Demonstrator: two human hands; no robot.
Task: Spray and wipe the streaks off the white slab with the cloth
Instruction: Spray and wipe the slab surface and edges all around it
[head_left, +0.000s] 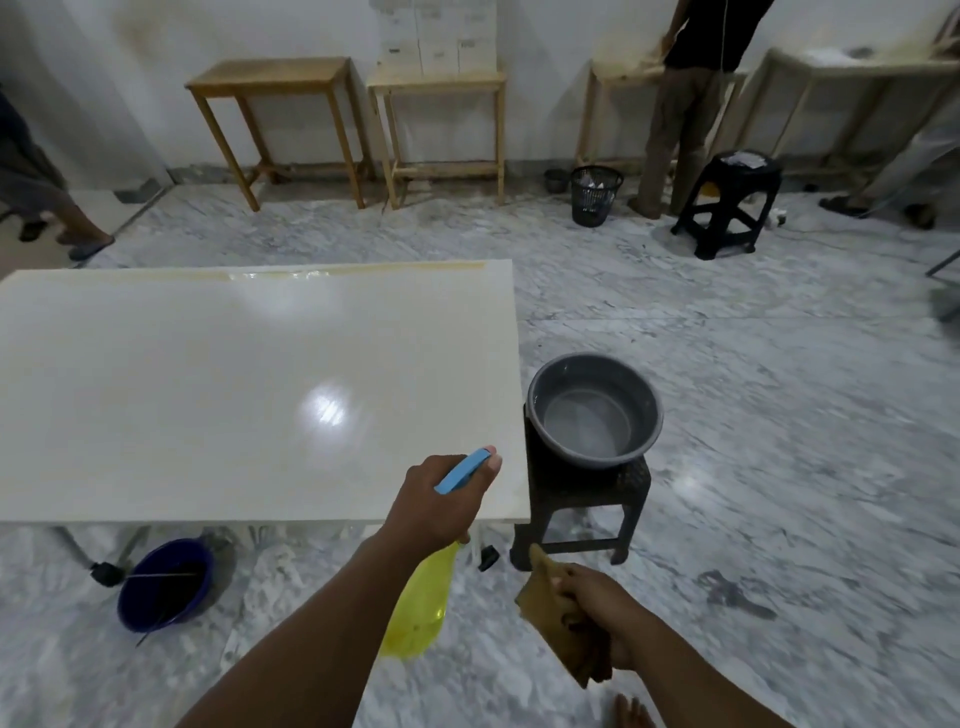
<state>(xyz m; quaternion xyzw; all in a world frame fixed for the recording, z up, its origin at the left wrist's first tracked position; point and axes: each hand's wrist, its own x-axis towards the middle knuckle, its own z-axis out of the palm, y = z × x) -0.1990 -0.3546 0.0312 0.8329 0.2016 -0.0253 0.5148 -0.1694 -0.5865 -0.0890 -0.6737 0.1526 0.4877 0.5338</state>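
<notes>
Head view: left hand (441, 504) clamps the yellow spray bottle (418, 608), nozzle toward the white slab (234, 395) centre-left, ready to mist, while right hand (597, 603) grips the brown cloth (556, 618) for wiping.

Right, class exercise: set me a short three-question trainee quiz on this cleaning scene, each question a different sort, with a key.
1. True or false: the left hand grips the spray bottle.
2. What does the right hand hold? A) sponge B) brown cloth C) brush
3. Fill in: the grey basin sits on a dark ____ beside the white slab.

Key: 1 true; 2 B; 3 stool.
</notes>
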